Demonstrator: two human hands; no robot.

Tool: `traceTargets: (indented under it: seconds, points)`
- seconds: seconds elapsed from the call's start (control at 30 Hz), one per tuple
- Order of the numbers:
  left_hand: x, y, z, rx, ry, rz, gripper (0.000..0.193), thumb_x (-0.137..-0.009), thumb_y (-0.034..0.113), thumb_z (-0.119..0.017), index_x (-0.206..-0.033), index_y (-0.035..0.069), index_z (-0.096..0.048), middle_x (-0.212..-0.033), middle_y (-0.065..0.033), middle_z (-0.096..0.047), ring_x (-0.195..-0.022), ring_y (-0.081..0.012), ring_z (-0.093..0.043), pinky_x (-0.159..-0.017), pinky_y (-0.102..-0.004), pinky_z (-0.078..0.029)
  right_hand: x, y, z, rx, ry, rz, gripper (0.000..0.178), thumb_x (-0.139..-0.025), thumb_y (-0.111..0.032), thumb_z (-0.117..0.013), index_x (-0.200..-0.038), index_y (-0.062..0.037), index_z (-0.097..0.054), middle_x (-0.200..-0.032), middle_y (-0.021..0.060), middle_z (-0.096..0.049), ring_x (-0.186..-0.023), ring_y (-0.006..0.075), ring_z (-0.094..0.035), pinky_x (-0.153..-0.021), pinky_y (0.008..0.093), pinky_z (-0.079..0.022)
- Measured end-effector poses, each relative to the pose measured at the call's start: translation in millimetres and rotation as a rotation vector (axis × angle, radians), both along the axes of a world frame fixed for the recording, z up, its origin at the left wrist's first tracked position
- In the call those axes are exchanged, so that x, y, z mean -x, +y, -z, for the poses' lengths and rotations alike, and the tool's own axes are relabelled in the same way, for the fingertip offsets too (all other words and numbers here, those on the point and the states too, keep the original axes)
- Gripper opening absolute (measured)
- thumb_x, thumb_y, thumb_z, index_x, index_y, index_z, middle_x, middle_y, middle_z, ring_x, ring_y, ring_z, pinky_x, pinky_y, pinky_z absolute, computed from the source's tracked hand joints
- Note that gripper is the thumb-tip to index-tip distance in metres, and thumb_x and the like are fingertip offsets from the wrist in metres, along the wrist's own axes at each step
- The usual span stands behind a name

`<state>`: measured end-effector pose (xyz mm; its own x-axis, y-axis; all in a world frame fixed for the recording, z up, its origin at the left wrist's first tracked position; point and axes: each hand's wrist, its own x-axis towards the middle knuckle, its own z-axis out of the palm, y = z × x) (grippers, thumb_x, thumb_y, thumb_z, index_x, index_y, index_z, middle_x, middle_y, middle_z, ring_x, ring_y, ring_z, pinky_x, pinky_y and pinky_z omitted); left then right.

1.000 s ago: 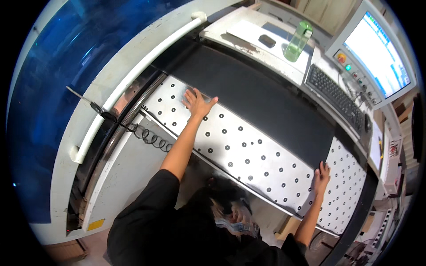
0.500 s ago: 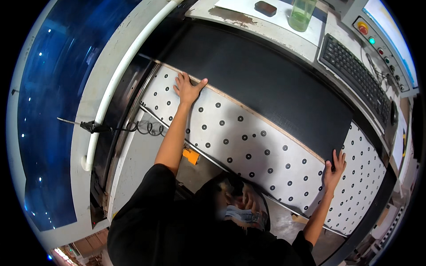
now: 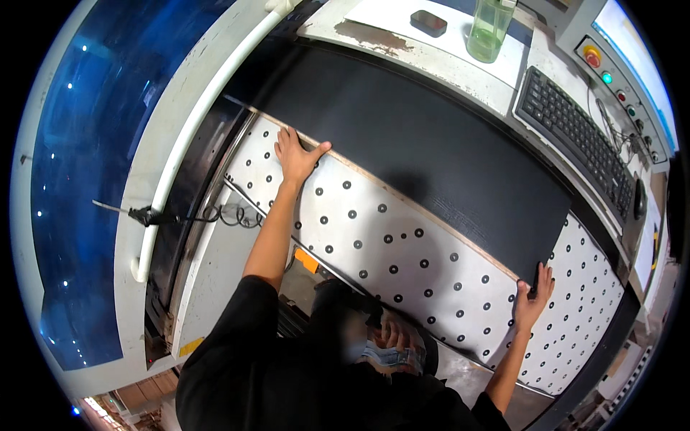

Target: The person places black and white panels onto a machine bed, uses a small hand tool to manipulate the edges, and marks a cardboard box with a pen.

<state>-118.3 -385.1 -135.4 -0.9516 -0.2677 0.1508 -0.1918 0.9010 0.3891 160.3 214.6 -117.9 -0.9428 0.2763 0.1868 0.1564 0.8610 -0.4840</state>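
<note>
A large dark panel with a pale wood-coloured edge lies flat on a white table top dotted with black round studs. My left hand touches the panel's near edge toward its left end, fingers stretched out and thumb spread along the edge. At the near right corner, my right hand rests against the panel, its thumb by the near edge and its fingers extended past the corner. Neither hand is wrapped round anything. The panel's left end runs into shadow by the machine.
On the left stands a machine with a blue cover and a white tubular bar. A coiled black cable hangs nearby. To the right are a keyboard and a button panel. A clear green-tinted cup stands behind.
The whole view has shifted slightly, so the table, panel and hands appear a little lower. Both hands remain at the panel's near edge, and I see no clear sliding of the panel.
</note>
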Motion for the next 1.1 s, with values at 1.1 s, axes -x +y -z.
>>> traceTargets:
  seconds: [1.1]
  points:
    - [0.0,-9.5,13.3,0.132,0.009,0.001,0.128,-0.070,0.086,-0.061,-0.146,-0.014,-0.034,-0.154,-0.0338,-0.030,-0.148,-0.0425,-0.022,-0.121,-0.0540,-0.014,-10.0,-0.1,2.2,-0.006,0.084,0.090,0.061,-0.079,-0.032,-0.078,-0.134,-0.0141,-0.062,-0.142,0.0155,-0.057,-0.140,0.0335,-0.044,-0.119,0.0498,-0.023]
